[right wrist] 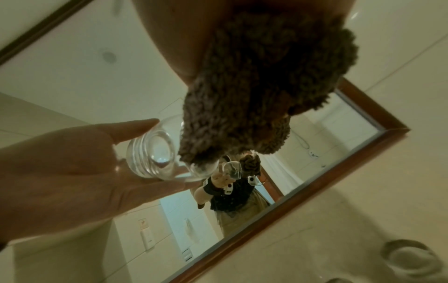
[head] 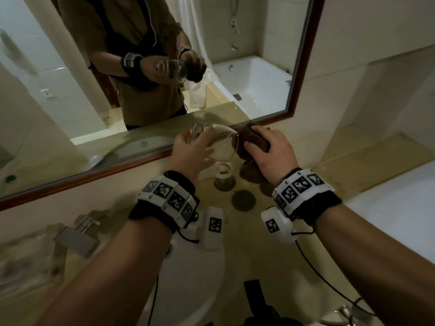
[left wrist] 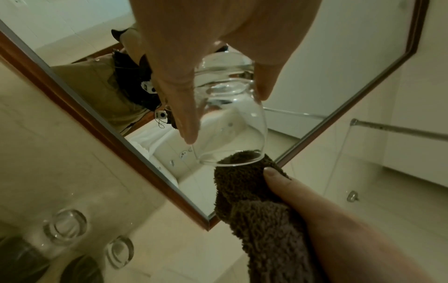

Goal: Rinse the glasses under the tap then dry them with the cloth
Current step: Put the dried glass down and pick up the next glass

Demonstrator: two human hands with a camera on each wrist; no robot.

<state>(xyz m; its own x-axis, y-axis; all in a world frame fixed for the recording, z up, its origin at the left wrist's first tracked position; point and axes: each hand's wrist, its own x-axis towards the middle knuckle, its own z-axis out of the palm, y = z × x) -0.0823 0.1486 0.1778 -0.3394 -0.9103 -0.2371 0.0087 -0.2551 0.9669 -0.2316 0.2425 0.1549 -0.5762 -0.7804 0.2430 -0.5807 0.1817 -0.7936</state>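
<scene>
My left hand [head: 200, 142] grips a clear tumbler [head: 221, 147] by its thick base, tipped on its side with the mouth towards the right. My right hand [head: 270, 149] clutches a bunched brown cloth [head: 251, 140] and presses its end against the tumbler's mouth. In the left wrist view the cloth [left wrist: 254, 210] reaches just inside the rim of the tumbler [left wrist: 230, 114], with the right thumb on top of it. Seen from the right wrist, the cloth [right wrist: 254, 95] hides part of the tumbler [right wrist: 155, 153]. Both hands hover over the counter in front of the mirror.
A second glass [head: 224, 178] stands on the counter below my hands, beside a round dark coaster [head: 243, 200]. The tap [head: 77, 234] is at the left and the white basin [head: 195, 267] lies under my forearms. A wood-framed mirror [head: 303, 67] covers the wall.
</scene>
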